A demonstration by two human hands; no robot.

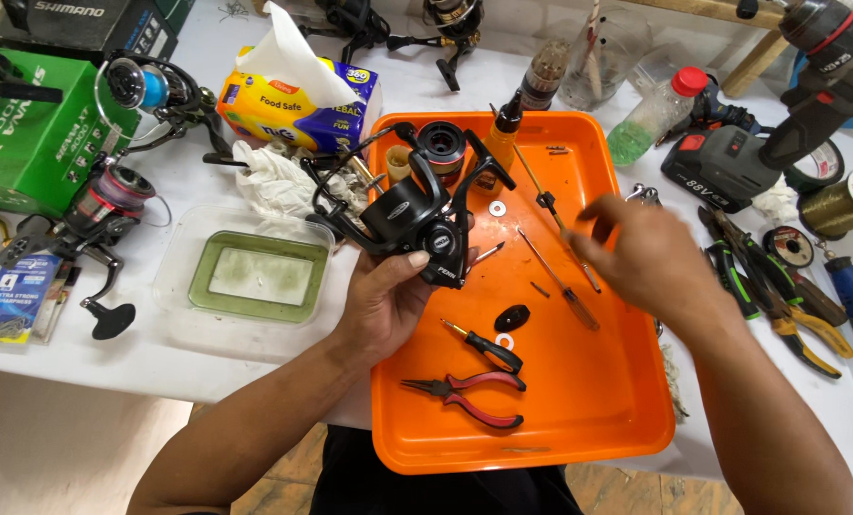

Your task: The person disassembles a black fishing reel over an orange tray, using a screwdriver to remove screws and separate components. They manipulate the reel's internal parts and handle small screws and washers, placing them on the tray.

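Item: black spinning reel [415, 221], gripped in my left hand [385, 303], fingers closed round its body, above the orange tray's [579, 420] left edge. Right hand [641, 256]: fingers loosely spread, empty, blurred, over a thin screwdriver [558, 278]. Also in tray: red-handled pliers [469, 391], washer [497, 207].

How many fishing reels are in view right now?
5. A black reel in the left hand over the orange tray; two on the table at left; two at the top edge, partly cut off. More may be hidden.
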